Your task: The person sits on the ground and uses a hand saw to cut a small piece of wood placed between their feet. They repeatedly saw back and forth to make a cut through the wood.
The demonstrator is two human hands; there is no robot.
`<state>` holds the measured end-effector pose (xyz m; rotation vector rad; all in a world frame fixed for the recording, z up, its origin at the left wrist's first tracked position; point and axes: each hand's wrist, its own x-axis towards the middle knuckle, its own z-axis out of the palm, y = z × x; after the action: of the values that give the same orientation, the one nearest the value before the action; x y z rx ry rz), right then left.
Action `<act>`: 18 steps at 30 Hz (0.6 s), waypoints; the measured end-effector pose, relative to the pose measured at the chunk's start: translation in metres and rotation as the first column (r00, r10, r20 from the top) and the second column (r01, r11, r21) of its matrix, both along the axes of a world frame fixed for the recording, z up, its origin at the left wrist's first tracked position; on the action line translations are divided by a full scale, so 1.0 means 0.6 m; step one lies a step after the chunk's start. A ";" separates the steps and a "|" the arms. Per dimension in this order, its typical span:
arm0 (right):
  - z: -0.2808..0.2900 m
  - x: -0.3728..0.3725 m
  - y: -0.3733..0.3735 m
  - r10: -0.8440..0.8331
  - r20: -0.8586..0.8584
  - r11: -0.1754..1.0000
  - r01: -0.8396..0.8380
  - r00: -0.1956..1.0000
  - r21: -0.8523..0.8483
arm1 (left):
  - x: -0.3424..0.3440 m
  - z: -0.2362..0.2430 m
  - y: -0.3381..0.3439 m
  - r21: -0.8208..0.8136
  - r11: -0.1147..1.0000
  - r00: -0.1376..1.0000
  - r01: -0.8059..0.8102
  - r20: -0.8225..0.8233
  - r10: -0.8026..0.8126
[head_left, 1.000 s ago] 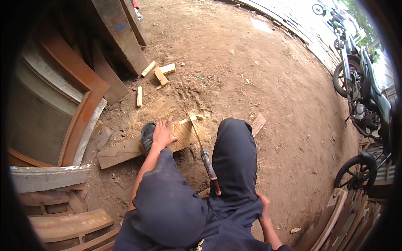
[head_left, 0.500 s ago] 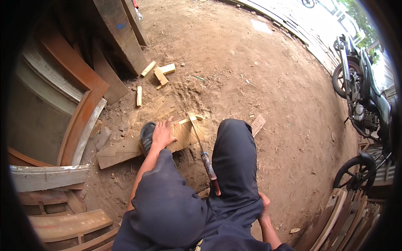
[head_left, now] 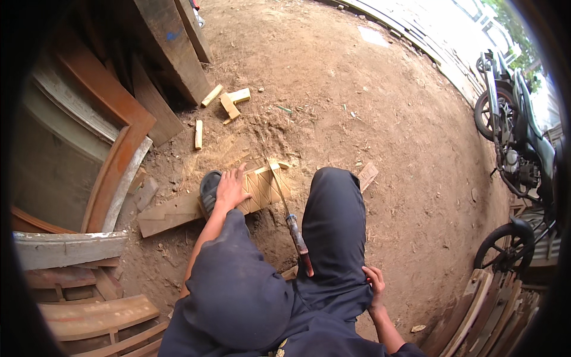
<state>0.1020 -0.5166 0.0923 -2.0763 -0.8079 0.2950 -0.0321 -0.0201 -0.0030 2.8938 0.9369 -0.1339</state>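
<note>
A pale wooden board (head_left: 256, 189) marked with crossing pencil lines lies tilted over the dirt. My left hand (head_left: 231, 189) presses on it with spread fingers, beside my foot in a dark sandal (head_left: 209, 189). A handsaw (head_left: 299, 241) stands with its thin blade at the board's right part. Its worn reddish handle, with a blue band, points toward me against my right thigh, and neither hand holds it. My right hand (head_left: 375, 288) touches the outer side of my right trouser leg (head_left: 333, 226), fingers slightly bent and apart, with no tool in it.
Several yellowish offcuts (head_left: 229, 108) lie on the dirt ahead. Wooden frames (head_left: 128, 128) and thick planks (head_left: 172, 53) lean at the left, above stacked curved wood pieces (head_left: 98, 318). A motorcycle (head_left: 514, 119) stands at the right, near more stacked boards (head_left: 476, 312). A loose wood scrap (head_left: 367, 177) lies beyond my right knee.
My right hand has shifted slightly up along the trouser leg, and more of its fingers show. The left hand, board and saw stay put.
</note>
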 end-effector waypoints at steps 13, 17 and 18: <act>-0.081 -0.044 -0.032 -0.343 -0.452 0.908 0.413 0.823 0.063 | 0.004 -0.005 -0.002 0.024 0.999 0.999 0.023 0.033 -0.024; -0.104 -0.038 -0.069 -0.289 -0.648 0.946 0.315 0.705 -0.078 | 0.001 0.000 -0.005 -0.058 0.998 1.000 -0.028 -0.013 0.028; -0.091 -0.036 -0.067 -0.236 -0.589 0.969 0.233 0.773 -0.083 | 0.003 -0.001 -0.002 -0.056 0.998 1.000 -0.021 -0.006 0.021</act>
<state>0.0802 -0.5571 0.0376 -1.8900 -0.1573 0.7660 -0.0305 -0.0211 -0.0035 2.8328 0.9481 -0.1640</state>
